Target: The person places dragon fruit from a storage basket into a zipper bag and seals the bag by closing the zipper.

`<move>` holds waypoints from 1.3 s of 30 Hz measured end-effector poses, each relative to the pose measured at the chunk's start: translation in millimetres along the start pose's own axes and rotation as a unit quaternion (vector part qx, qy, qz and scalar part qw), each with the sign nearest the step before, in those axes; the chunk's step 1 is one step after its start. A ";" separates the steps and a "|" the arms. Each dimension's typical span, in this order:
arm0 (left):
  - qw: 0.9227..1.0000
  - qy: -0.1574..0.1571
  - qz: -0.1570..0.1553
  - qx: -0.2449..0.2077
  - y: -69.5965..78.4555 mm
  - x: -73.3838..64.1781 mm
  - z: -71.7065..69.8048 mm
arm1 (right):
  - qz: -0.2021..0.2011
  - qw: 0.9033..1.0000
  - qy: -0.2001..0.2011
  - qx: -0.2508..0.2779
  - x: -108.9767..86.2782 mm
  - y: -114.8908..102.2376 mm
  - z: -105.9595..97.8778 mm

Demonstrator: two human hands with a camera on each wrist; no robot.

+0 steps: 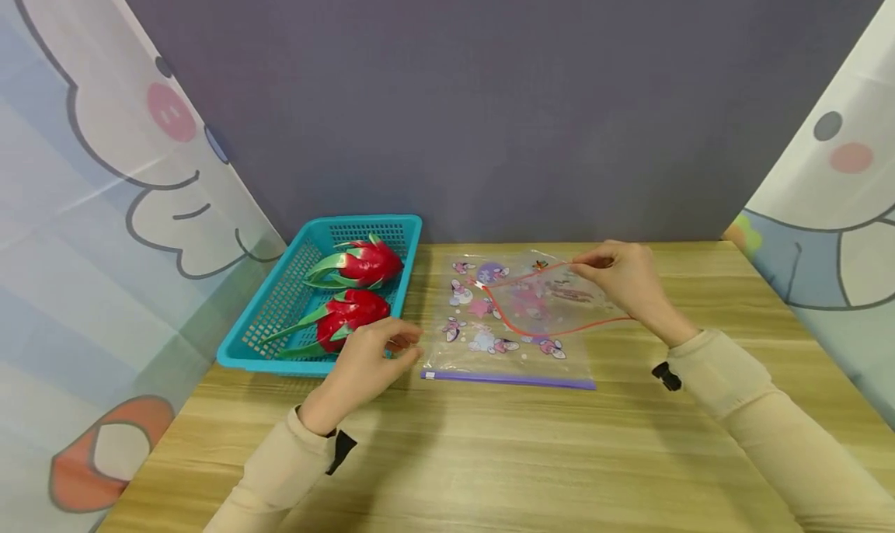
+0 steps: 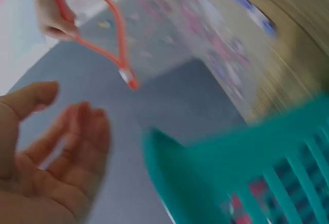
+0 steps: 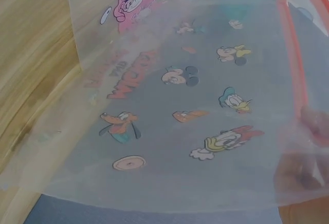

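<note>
My right hand (image 1: 618, 276) pinches the red-trimmed mouth of a clear zip bag (image 3: 175, 116) printed with cartoon characters. The bag's red opening spreads into a loop, with a white slider (image 1: 479, 284) at its left corner. Below it, a second clear zip bag (image 1: 482, 343) with a purple zipper (image 1: 517, 380) lies on the table. My left hand (image 1: 374, 366) holds nothing, its fingers loosely bent beside the right rim of a blue plastic basket (image 1: 241, 360). Two red dragon fruits with green scales lie in the basket, a rear one (image 1: 374, 265) and a front one (image 1: 356, 311).
The wood-grain table (image 1: 489, 463) backs onto a dark grey panel (image 1: 489, 113). Cartoon-printed curtains hang on the left (image 1: 84, 230) and right (image 1: 860, 199). Black straps circle both wrists.
</note>
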State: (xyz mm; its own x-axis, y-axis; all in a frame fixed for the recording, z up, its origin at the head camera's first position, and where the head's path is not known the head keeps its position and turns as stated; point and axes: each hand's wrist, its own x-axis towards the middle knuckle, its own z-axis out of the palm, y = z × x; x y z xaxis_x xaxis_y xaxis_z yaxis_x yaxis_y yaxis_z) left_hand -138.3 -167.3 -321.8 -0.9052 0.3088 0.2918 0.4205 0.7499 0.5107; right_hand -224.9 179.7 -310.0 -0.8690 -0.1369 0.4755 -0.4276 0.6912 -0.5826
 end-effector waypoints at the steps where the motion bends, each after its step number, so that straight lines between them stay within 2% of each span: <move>1: 1.000 0.007 0.027 0.010 -6.0 -0.1 -3.7 | 0.001 1.000 -0.003 -0.003 0.1 0.0 0.2; 3: 0.995 0.027 0.088 0.036 -18.9 1.6 -11.3 | 0.004 1.000 -0.010 -0.008 0.4 -0.8 -0.5; 6: 0.979 0.071 0.169 0.085 -41.5 8.7 -22.8 | 0.003 1.000 -0.019 -0.019 1.8 -2.7 -2.0; 7: 0.975 0.080 0.184 0.095 -49.0 11.5 -26.7 | 0.003 1.000 -0.021 -0.023 2.2 -3.6 -2.5; 9: 0.973 0.082 0.187 0.103 -63.9 16.7 -34.0 | 0.000 0.999 -0.024 -0.029 3.3 -4.7 -3.0; 12: 0.981 0.056 0.160 0.095 -84.7 20.5 -42.9 | -0.003 0.999 -0.028 -0.039 3.8 -6.1 -3.5; 15: 0.990 0.018 0.110 0.086 -102.7 21.5 -49.7 | -0.010 0.999 -0.030 -0.044 4.0 -6.6 -3.2; 18: 0.994 -0.021 0.063 0.089 -118.9 21.9 -54.2 | -0.012 0.998 -0.029 -0.051 3.9 -6.8 -3.0; 23: 0.993 -0.063 0.007 0.102 -139.6 23.4 -57.9 | -0.017 0.998 -0.023 -0.063 3.1 -6.0 -2.5; 30: 0.987 -0.108 -0.059 0.106 -155.2 25.4 -53.5 | -0.028 0.998 -0.013 -0.056 2.7 -4.1 -0.1; 34: 0.984 -0.123 -0.080 0.105 -161.0 29.4 -49.4 | -0.035 0.997 -0.006 -0.062 3.0 -3.8 0.9; 39: 0.981 -0.133 -0.091 0.103 -163.8 32.7 -45.6 | -0.044 0.997 0.000 -0.062 4.3 -4.1 2.5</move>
State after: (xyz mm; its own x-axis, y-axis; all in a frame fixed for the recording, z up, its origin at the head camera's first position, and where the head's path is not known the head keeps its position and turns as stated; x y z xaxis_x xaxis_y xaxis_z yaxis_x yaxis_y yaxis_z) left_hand -234.0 -306.8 -359.0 -0.9598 0.2797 -0.0252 0.2532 0.9009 0.3525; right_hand -227.5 174.5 -307.1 -0.8293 -0.2008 0.5215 -0.4682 0.7591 -0.4523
